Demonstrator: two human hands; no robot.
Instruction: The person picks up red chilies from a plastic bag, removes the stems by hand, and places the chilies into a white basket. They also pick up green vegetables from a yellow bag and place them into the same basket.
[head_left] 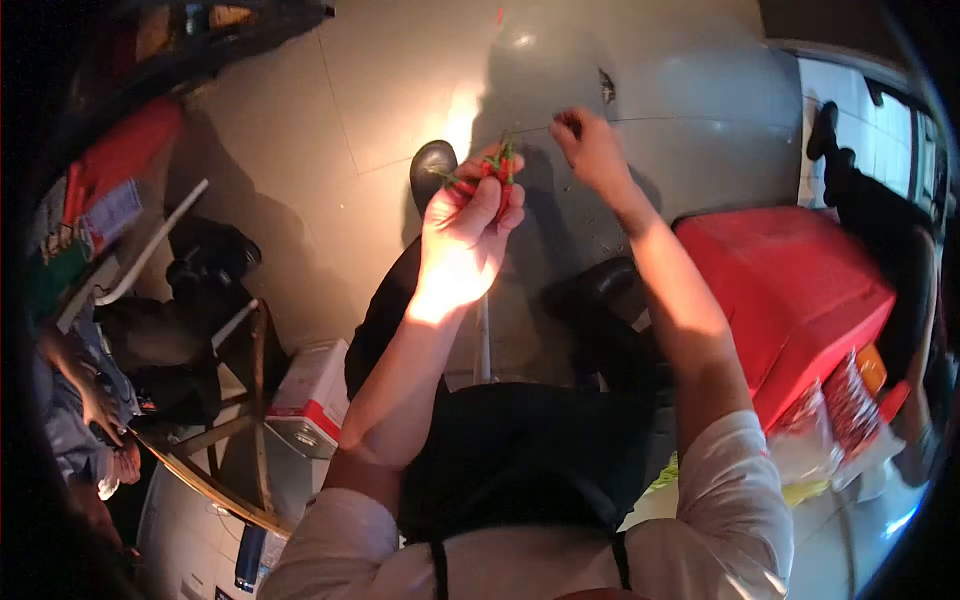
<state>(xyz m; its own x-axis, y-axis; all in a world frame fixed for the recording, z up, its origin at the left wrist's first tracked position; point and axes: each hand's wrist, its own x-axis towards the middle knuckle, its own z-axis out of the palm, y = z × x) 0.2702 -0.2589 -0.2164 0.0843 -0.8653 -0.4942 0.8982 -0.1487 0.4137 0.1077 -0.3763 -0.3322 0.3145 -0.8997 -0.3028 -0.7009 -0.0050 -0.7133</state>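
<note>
Well apart from red box (785, 285) edge, left hand (468, 215) closed around chillies (505, 172); right hand (592, 148), grip unclear

"What colour are your chillies (507, 178)?"
"Yours are red, with green stems (508, 142)."
"And your sleeves (730, 485)?"
"White; your straps (437, 570) are black."
"And around you?"
"Grey floor tiles (700, 70), a white carton (316, 370) with a red band."
</note>
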